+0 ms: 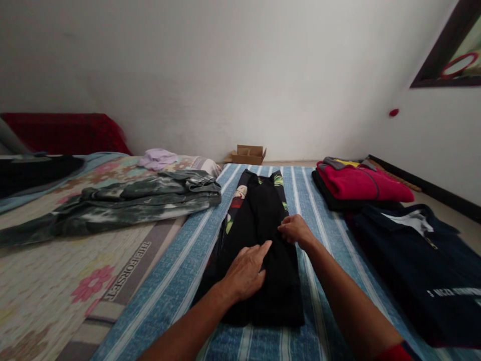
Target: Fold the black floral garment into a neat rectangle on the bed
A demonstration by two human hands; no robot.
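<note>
Item 1: black garment, folded lengthwise, floral-print edge showing along its left side. Lies on the blue striped sheet, straight ahead of you, running away toward the wall. Both your hands are on it, near its middle.

Your left hand: flat, palm down on the cloth, fingers spread loose, index pointing fwd-right; grips nothing. Forearm comes in from bottom left, angled up-right.

Your right hand: at the garment's right edge, fingers curled and pinching the fabric. Just ahead of the left hand, close but apart. Forearm enters from bottom right; red sleeve at the elbow.

Also present: grey-green tie-dye clothes to the left on a floral mat; red fleece stacked at far right; navy polo shirt near right; cardboard box by the wall.
</note>
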